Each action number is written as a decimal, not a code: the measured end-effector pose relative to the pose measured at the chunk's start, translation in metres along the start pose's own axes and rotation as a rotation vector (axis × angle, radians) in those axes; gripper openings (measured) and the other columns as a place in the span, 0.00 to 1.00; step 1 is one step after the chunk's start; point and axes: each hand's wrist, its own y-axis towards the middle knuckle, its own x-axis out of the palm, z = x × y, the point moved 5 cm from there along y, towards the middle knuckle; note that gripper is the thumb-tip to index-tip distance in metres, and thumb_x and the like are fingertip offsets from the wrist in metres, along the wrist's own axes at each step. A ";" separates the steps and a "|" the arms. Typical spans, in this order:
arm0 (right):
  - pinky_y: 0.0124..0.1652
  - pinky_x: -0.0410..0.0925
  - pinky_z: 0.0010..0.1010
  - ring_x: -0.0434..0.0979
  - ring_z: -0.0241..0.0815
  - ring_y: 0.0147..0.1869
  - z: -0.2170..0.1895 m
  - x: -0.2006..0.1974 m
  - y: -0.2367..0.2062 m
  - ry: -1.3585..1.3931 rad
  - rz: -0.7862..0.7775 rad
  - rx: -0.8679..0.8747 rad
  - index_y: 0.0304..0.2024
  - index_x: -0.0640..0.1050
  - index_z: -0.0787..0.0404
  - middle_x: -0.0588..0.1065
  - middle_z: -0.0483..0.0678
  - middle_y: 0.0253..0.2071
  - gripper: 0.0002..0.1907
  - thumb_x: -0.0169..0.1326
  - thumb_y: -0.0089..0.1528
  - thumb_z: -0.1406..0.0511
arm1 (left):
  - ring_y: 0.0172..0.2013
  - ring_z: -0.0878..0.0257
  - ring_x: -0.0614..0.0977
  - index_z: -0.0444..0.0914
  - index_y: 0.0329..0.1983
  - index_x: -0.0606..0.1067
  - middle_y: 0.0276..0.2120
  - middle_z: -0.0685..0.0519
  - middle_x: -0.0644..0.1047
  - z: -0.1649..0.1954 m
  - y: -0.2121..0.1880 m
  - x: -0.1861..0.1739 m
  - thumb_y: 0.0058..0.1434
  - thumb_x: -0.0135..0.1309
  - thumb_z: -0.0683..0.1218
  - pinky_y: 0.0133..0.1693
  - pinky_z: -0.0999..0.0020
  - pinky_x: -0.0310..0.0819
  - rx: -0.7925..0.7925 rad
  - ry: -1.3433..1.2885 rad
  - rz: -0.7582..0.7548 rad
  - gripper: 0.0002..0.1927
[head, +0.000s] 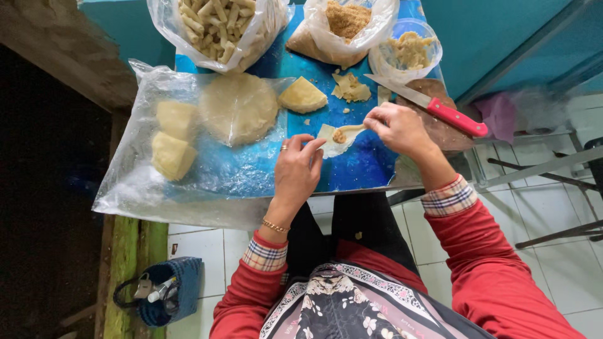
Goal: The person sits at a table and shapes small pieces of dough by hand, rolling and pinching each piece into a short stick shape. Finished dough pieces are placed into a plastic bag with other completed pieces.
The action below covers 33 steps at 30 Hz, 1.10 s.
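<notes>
My left hand (298,169) pinches the near edge of a thin pale wrapper (331,142) lying on the blue board (358,166). My right hand (399,127) holds a small spoon (352,129) whose tip rests on a brown lump of filling (340,135) on the wrapper. Both sleeves are red with plaid cuffs.
A knife with a red handle (453,117) lies at the right. Behind are a tub of filling (411,50), a bag of brown crumbs (344,24), a bag of rolled pieces (217,26), a wedge of wrappers (302,96) and scraps (350,87). Stacked wrappers (237,108) lie under clear plastic at the left.
</notes>
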 end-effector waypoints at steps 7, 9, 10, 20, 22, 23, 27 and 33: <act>0.39 0.71 0.41 0.78 0.49 0.42 -0.030 -0.002 -0.004 -0.200 0.122 -0.213 0.36 0.82 0.54 0.75 0.46 0.35 0.05 0.60 0.63 0.61 | 0.47 0.50 0.75 0.46 0.52 0.79 0.48 0.48 0.73 0.012 0.006 0.026 0.57 0.59 0.41 0.40 0.56 0.69 0.151 0.267 -0.037 0.19; 0.38 0.71 0.41 0.77 0.48 0.42 -0.033 -0.004 -0.003 -0.235 0.130 -0.250 0.35 0.82 0.54 0.74 0.46 0.34 0.05 0.61 0.63 0.61 | 0.47 0.51 0.75 0.47 0.51 0.79 0.48 0.49 0.73 0.010 0.005 0.029 0.58 0.59 0.42 0.41 0.56 0.69 0.149 0.283 -0.038 0.17; 0.38 0.71 0.41 0.77 0.48 0.42 -0.034 -0.006 -0.002 -0.232 0.129 -0.255 0.34 0.82 0.54 0.74 0.46 0.33 0.05 0.61 0.62 0.61 | 0.47 0.52 0.75 0.47 0.51 0.79 0.48 0.50 0.73 0.009 0.004 0.031 0.59 0.59 0.42 0.41 0.57 0.68 0.148 0.290 -0.039 0.16; 0.39 0.70 0.41 0.78 0.50 0.41 -0.029 -0.015 0.006 -0.170 0.093 -0.212 0.36 0.83 0.56 0.75 0.48 0.35 0.06 0.61 0.63 0.61 | 0.46 0.52 0.76 0.44 0.45 0.80 0.49 0.50 0.74 0.006 0.002 0.025 0.56 0.60 0.41 0.41 0.56 0.68 0.121 0.208 -0.025 0.13; 0.39 0.71 0.39 0.79 0.49 0.40 -0.017 -0.023 0.014 -0.083 0.077 -0.158 0.38 0.83 0.58 0.77 0.49 0.36 0.07 0.60 0.65 0.61 | 0.44 0.53 0.76 0.43 0.47 0.80 0.49 0.51 0.75 0.005 0.000 0.018 0.58 0.60 0.41 0.42 0.57 0.68 0.098 0.162 -0.001 0.13; 0.39 0.71 0.37 0.79 0.47 0.40 -0.009 -0.030 0.020 -0.022 0.065 -0.128 0.39 0.83 0.59 0.78 0.49 0.37 0.07 0.59 0.66 0.62 | 0.44 0.54 0.76 0.43 0.47 0.80 0.48 0.51 0.75 0.003 -0.001 0.015 0.59 0.60 0.41 0.43 0.57 0.69 0.069 0.138 0.021 0.12; 0.35 0.67 0.30 0.74 0.33 0.35 0.040 -0.057 0.061 0.316 0.054 0.088 0.42 0.83 0.61 0.78 0.43 0.33 0.09 0.55 0.69 0.63 | 0.44 0.55 0.76 0.43 0.46 0.80 0.46 0.53 0.76 0.000 -0.011 0.002 0.61 0.60 0.43 0.46 0.58 0.68 -0.027 0.158 0.074 0.10; 0.27 0.67 0.42 0.78 0.48 0.27 0.075 -0.068 0.182 -0.371 0.497 -0.104 0.33 0.84 0.57 0.78 0.50 0.25 0.10 0.57 0.66 0.63 | 0.47 0.54 0.75 0.42 0.47 0.79 0.44 0.52 0.76 0.000 -0.019 -0.001 0.61 0.61 0.47 0.50 0.55 0.64 -0.073 0.307 0.070 0.11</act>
